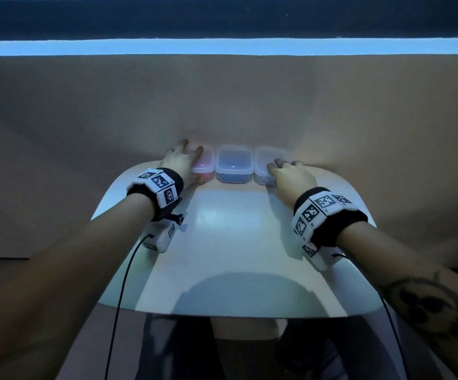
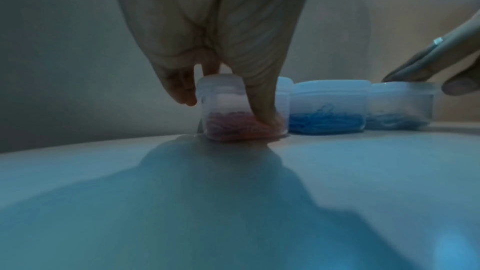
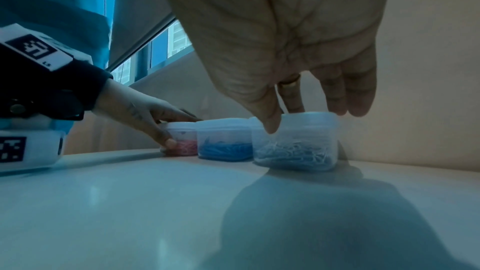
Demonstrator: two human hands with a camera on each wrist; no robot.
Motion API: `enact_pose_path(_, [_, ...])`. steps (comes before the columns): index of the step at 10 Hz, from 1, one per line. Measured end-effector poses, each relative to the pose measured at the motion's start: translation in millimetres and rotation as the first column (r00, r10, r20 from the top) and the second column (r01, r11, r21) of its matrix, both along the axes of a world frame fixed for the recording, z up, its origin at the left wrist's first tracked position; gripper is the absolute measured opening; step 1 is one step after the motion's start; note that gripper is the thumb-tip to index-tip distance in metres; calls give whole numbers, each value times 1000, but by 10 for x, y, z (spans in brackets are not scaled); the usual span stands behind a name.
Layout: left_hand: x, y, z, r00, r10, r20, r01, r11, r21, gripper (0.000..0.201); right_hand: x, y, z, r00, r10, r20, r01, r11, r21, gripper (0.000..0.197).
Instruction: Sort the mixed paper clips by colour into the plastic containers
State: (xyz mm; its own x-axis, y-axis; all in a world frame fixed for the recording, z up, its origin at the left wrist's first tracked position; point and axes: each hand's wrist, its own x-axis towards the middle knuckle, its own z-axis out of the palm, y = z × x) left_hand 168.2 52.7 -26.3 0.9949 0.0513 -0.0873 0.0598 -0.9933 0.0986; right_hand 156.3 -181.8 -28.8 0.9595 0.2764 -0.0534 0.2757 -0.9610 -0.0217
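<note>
Three small clear plastic containers stand in a row at the far edge of the white table (image 1: 228, 242). The left container (image 1: 205, 163) (image 2: 228, 124) (image 3: 183, 145) holds pink clips. My left hand (image 1: 182, 163) (image 2: 226, 108) grips it, thumb on the near wall, fingers over the top and far side. The middle container (image 1: 233, 163) (image 2: 327, 106) (image 3: 223, 143) holds blue clips and is lidded and untouched. The right container (image 1: 263, 160) (image 2: 400, 106) (image 3: 296, 147) holds pale clips. My right hand (image 1: 288, 171) (image 3: 309, 119) rests straight fingers on its lid, thumb touching the near rim.
A tan wall rises directly behind the containers, with a window strip above it. Cables trail from both wrist bands over the table's near edge. The table's near half shows only shadows of my arms and head.
</note>
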Motion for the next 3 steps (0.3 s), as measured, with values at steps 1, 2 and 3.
enact_pose_path(1, [-9, -104, 29, 999, -11, 31, 13, 997, -82, 77, 3, -28, -14, 996, -31, -82, 35, 998, 45, 46])
enact_pose_path(2, [-32, -120, 74, 998, -7, 54, 13, 995, -99, 87, 2, -122, 32, 992, -14, -129, 44, 971, 236, 57])
enact_pose_path(3, [-118, -93, 137, 999, 12, 41, -6, 990, -139, 106, -95, -307, 219, 984, -8, -175, 77, 918, 390, 46])
